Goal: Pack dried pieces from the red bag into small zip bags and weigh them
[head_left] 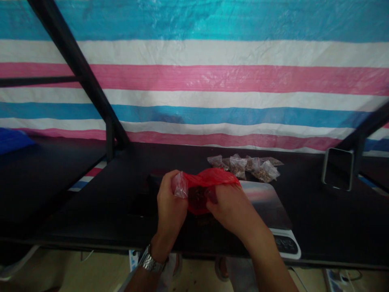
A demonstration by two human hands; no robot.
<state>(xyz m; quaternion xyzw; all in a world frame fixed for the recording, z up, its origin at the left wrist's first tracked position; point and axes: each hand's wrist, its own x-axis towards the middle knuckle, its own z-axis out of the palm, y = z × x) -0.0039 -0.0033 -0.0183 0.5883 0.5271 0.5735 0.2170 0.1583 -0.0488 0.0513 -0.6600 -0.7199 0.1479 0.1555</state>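
A red plastic bag (219,176) is held with its mouth open above the black table, close to the front edge. My left hand (170,202) is closed on the bag's left rim. A small clear plastic bag (181,187) shows crumpled at that hand's fingers. My right hand (227,202) reaches into the red bag, its fingers curled and partly hidden by the red film. Dark contents show dimly inside; I cannot make out what those fingers hold. Behind the red bag lie several small clear zip bags (238,164) filled with brownish bits.
A kitchen scale (269,205) with a metal plate sits partly under my right forearm. Towards the right, a phone (338,169) leans upright near a black frame post. A striped tarp (212,79) hangs behind the table (100,207). Blue material (13,141) lies far left.
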